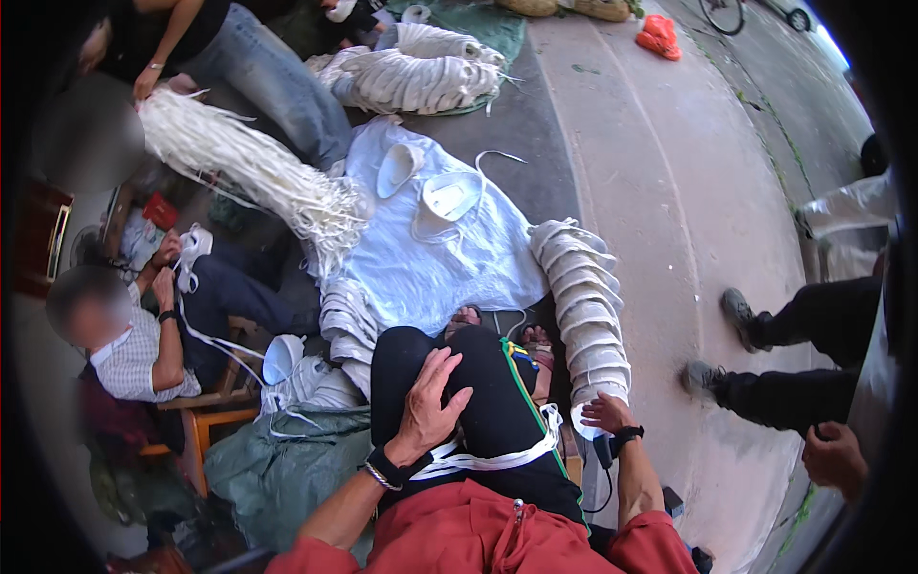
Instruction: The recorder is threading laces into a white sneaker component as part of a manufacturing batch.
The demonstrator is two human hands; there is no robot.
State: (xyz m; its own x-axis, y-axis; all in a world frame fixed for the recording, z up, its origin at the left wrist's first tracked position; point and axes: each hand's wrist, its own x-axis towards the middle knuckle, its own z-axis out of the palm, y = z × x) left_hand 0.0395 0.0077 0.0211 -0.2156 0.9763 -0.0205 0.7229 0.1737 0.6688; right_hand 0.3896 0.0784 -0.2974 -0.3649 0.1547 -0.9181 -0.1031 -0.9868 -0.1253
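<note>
My left hand (430, 407) lies over my black-trousered knee, fingers stretched out and holding nothing. My right hand (608, 413) is by the near end of a long curved stack of nested white cup-shaped pieces (585, 311); its fingers are extended, and whether they touch the nearest piece is unclear. Across my lap runs a bundle of flat white straps (497, 459). Beyond my knees, white cup-shaped pieces (449, 198) with loose straps sit on a pale plastic sheet (411, 273). A shorter nested stack (349, 330) stands beside my left knee.
At left a seated person handles a white strapped piece (195, 244). Behind, another person holds a big bundle of white strips (244, 167). More stacks (416, 77) lie at the back. A green sack (292, 469) is at my left; someone's legs (803, 325) are at right.
</note>
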